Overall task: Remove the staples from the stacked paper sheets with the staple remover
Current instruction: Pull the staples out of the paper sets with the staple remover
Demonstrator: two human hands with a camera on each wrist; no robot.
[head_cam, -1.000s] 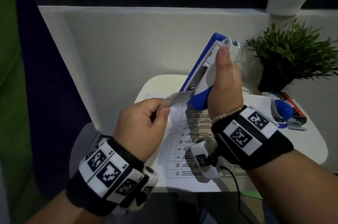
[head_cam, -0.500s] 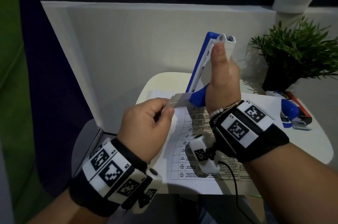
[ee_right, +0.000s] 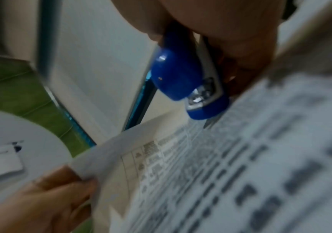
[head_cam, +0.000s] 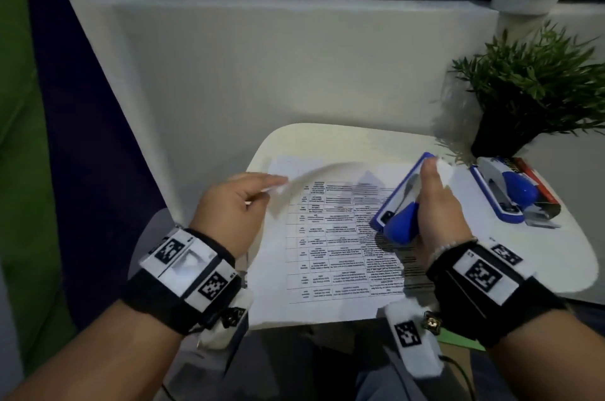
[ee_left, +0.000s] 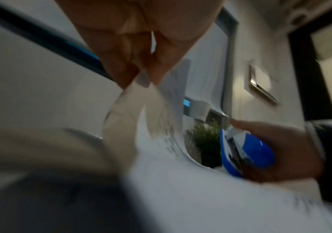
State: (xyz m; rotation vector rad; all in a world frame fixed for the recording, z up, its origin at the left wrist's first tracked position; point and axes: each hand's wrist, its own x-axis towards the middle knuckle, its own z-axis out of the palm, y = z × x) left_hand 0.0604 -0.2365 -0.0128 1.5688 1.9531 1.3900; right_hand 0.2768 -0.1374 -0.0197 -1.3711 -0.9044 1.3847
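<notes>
Printed paper sheets (head_cam: 340,246) lie on the small white table (head_cam: 540,253). My left hand (head_cam: 235,207) pinches the lifted top-left corner of the upper sheet (ee_left: 141,88), which curls up blurred. My right hand (head_cam: 438,204) grips a blue and white stapler-style staple remover (head_cam: 399,204), its blue end down over the right part of the sheets. In the right wrist view its metal tip (ee_right: 210,123) sits just above or on the printed page (ee_right: 240,173); contact is unclear. The left wrist view also shows the remover (ee_left: 244,151) in the right hand. No staple can be made out.
A second blue and white stapler (head_cam: 504,191) lies on a red and black box (head_cam: 537,191) at the table's right. A potted green plant (head_cam: 530,86) stands behind it. A white wall panel (head_cam: 278,73) rises beyond the table; the near edge runs under my wrists.
My right hand has brought the remover down from raised and upright to low over the sheets. The left hand has moved left, still pinching the paper corner.
</notes>
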